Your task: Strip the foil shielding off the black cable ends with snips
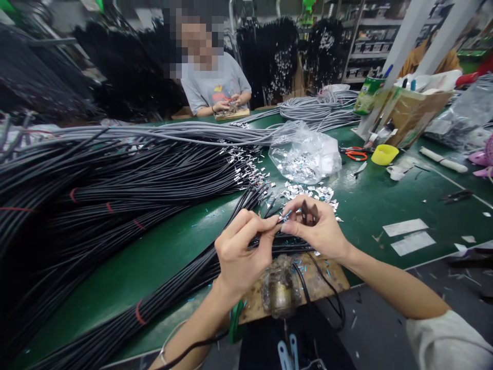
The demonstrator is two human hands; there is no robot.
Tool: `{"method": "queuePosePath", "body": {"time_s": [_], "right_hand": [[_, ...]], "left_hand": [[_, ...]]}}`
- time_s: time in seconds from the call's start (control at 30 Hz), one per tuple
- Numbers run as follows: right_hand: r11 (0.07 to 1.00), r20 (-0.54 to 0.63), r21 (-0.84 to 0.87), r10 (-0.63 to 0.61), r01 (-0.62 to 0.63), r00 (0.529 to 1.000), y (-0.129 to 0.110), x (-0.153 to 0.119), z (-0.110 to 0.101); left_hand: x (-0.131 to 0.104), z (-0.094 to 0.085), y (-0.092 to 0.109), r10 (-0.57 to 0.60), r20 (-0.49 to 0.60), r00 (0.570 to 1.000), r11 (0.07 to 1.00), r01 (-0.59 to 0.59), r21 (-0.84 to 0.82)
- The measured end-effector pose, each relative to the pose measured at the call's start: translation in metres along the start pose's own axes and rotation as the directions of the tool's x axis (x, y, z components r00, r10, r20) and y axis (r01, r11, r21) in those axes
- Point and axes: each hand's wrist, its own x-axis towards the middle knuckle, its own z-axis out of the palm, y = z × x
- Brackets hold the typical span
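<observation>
My left hand (244,252) is closed in a pinch on the end of a black cable, near the middle of the view. Facing it, my right hand (318,226) pinches the thin blue and white wires (285,217) at that end. A pair of small pliers (308,213) is tucked in my right hand, its dark jaws pointing up between the fingers; its handles are hidden. Under both hands runs a bundle of black cables (185,280), tied with a red band (139,312). Below them, a small motor-like device wrapped in clear film (281,288) sits on a wooden board (254,303).
Thick black cable bundles (115,180) cover the left of the green table (358,221). A clear plastic bag (304,151) and foil scraps (316,192) lie ahead. Orange-handled scissors (356,153), a yellow ring (385,154) and white labels (408,236) are rightward. Another person (215,87) sits opposite.
</observation>
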Motion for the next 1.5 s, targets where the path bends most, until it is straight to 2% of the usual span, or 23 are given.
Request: {"method": "queuePosePath", "body": {"time_s": [0.13, 0.33, 0.67, 0.97, 1.13, 1.23, 1.37, 1.43, 1.5], "right_hand": [[0.983, -0.040, -0.143, -0.118, 0.112, 0.992, 0.001, -0.003, -0.003], [0.889, 0.077, -0.368, -0.263, 0.273, 0.962, 0.000, -0.004, -0.006], [0.917, 0.055, -0.304, -0.253, 0.258, 0.966, 0.000, -0.004, -0.003], [0.902, 0.050, -0.331, -0.274, 0.275, 0.960, -0.004, -0.003, -0.004], [0.913, 0.054, -0.324, -0.244, 0.248, 0.968, -0.003, -0.004, -0.004], [0.901, 0.033, -0.354, -0.256, 0.251, 0.966, -0.002, -0.004, -0.004], [0.867, 0.012, -0.405, -0.313, 0.291, 0.950, -0.005, -0.006, -0.004], [0.851, 0.013, -0.421, -0.339, 0.312, 0.941, -0.007, -0.007, -0.003], [0.839, 0.021, -0.430, -0.360, 0.334, 0.933, -0.009, -0.008, -0.004]], "left_hand": [[0.001, -0.002, 0.003, -0.025, -0.060, 0.998, 1.000, 0.026, 0.015], [0.003, -0.007, 0.003, -0.006, -0.142, 0.990, 0.998, 0.014, 0.054], [0.000, -0.005, 0.003, 0.003, -0.126, 0.992, 0.999, 0.003, 0.047], [0.000, -0.003, 0.005, 0.021, -0.146, 0.989, 0.995, -0.007, 0.097], [-0.001, -0.003, 0.005, 0.030, -0.153, 0.988, 0.996, -0.017, 0.084], [-0.001, -0.004, 0.005, 0.030, -0.117, 0.993, 0.991, -0.015, 0.131], [-0.004, -0.007, 0.004, -0.088, -0.066, 0.994, 0.987, 0.096, 0.128], [-0.004, -0.008, 0.004, -0.182, -0.009, 0.983, 0.982, 0.182, 0.041], [-0.002, -0.009, 0.004, -0.267, 0.094, 0.959, 0.960, 0.273, -0.061]]}}
